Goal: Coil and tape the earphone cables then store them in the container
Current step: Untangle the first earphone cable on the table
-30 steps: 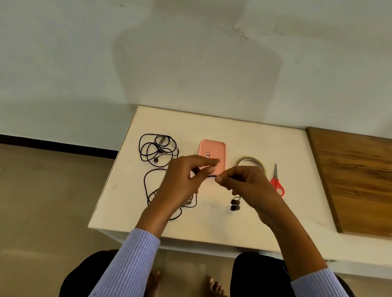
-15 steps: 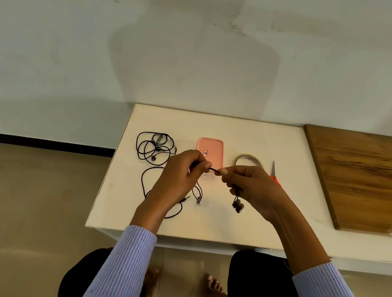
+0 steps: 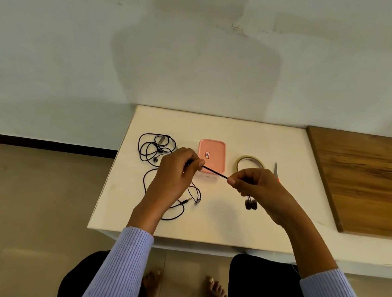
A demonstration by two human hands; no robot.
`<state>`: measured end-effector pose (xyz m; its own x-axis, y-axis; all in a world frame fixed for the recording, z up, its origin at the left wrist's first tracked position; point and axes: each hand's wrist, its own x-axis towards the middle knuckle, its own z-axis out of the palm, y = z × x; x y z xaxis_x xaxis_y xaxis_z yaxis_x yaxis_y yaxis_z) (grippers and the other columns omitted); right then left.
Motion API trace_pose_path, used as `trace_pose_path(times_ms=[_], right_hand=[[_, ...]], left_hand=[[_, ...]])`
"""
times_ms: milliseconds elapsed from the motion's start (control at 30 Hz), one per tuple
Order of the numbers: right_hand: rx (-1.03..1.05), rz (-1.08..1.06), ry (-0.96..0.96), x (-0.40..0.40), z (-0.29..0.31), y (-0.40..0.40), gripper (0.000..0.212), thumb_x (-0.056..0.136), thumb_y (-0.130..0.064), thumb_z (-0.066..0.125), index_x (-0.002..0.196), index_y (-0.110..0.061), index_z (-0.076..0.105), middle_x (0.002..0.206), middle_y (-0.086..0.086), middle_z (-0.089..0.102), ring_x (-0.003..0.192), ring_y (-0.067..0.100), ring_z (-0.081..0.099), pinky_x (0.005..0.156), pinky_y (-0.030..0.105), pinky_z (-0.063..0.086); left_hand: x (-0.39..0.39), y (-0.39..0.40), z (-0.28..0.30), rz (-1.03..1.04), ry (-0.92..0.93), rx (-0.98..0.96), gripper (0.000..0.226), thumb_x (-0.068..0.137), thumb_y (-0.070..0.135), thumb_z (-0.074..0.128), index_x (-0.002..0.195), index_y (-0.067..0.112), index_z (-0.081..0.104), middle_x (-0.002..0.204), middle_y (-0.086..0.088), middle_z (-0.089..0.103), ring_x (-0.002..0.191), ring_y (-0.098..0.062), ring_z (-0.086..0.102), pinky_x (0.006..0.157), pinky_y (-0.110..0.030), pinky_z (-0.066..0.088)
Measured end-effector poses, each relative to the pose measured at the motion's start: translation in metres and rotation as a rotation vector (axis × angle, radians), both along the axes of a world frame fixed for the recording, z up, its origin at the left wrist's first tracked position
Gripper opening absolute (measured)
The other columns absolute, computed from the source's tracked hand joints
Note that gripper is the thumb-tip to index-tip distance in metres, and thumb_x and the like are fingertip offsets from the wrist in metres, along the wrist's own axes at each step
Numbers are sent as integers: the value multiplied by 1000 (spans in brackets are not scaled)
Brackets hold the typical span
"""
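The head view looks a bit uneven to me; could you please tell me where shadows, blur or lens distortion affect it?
Head view: a broad soft shadow of the person falls on the pale wall; wide-angle bending curves the white table edges and the brown wooden board; the red-handled scissors are largely hidden behind the right hand; the taut black earphone cable between both hands stays sharp.

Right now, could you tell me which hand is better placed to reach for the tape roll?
The right hand, probably: the tape roll lies just beyond its knuckles, while the left hand is across the pink container. Both pinch the earphone cable.
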<state>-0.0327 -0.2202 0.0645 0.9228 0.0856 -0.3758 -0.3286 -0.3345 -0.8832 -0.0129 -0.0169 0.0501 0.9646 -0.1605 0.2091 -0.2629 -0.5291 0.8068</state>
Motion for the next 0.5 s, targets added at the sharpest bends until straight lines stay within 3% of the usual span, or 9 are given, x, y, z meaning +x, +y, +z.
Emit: trace_pose_path(times_ms=[167, 400, 500], right_hand=[[-13, -40, 20, -2, -1, -13, 10, 83, -20, 69, 84, -10, 71, 54, -12, 59, 60, 12, 48, 51, 19, 40], [8, -96, 40, -2, -5, -3, 9, 85, -19, 67, 85, -10, 68, 64, -5, 57, 62, 15, 52, 53, 20, 42], [19, -107, 50, -2, -5, 4, 9, 86, -18, 65, 85, -9, 67, 67, -1, 56, 64, 15, 50, 53, 22, 42]], left_hand=[[2, 6, -3, 72, -20, 22, 22, 94, 20, 56, 78, 5, 62, 71, -2, 58, 61, -9, 49, 56, -13, 35], [4, 10, -9, 183, -13, 128, 16, 93, 22, 58, 84, 11, 65, 82, -2, 65, 69, -11, 53, 57, -13, 34], [1, 10, -9, 242, -49, 234, 15, 92, 20, 58, 104, 18, 68, 104, 4, 67, 93, -16, 58, 69, -20, 41]])
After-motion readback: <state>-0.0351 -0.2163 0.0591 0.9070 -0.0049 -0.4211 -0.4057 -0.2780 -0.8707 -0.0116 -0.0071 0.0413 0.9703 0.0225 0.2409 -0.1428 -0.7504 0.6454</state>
